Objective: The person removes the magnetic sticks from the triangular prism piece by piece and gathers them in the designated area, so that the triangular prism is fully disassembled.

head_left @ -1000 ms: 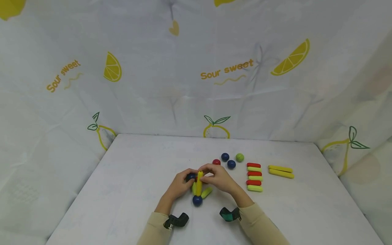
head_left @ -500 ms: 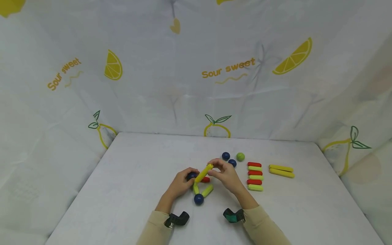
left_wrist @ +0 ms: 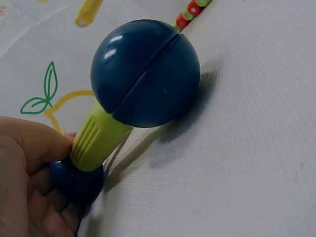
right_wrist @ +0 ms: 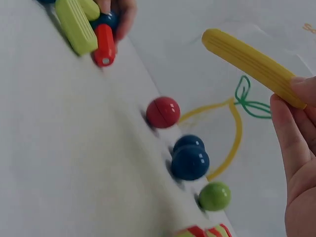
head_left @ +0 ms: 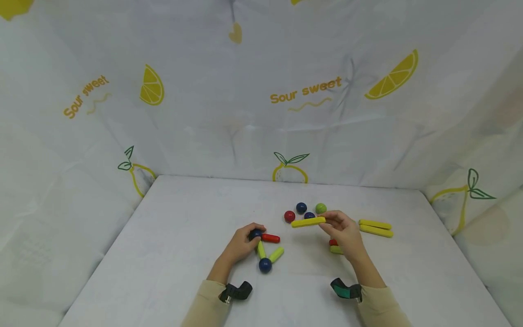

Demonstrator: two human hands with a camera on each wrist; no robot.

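Observation:
My left hand [head_left: 241, 245] grips a dark blue ball [head_left: 255, 234] on the table. A short red rod [head_left: 271, 238] and a short light-green rod [head_left: 261, 250] reach out from that ball. The green rod joins a nearer blue ball [head_left: 265, 265], from which a second light-green rod [head_left: 277, 254] sticks out to the right. In the left wrist view this nearer ball [left_wrist: 145, 74] looms large beside the thumb. Off to the right, my right hand [head_left: 345, 234] pinches one end of a long yellow rod [head_left: 308, 222] between thumb and fingers. It is held in the air, nearly level.
Behind the yellow rod lie a red ball [head_left: 289, 216], a blue ball [head_left: 301, 208], another blue ball partly covered, and a green ball [head_left: 320, 208]. Two yellow rods [head_left: 375, 228] lie farther right. A row of short red and green rods [head_left: 336, 249] is mostly hidden by my right hand.
My right hand has lifted the yellow rod away from the joined balls and rods and carried it right, turning it from upright to level. The left hand has stayed on its ball.

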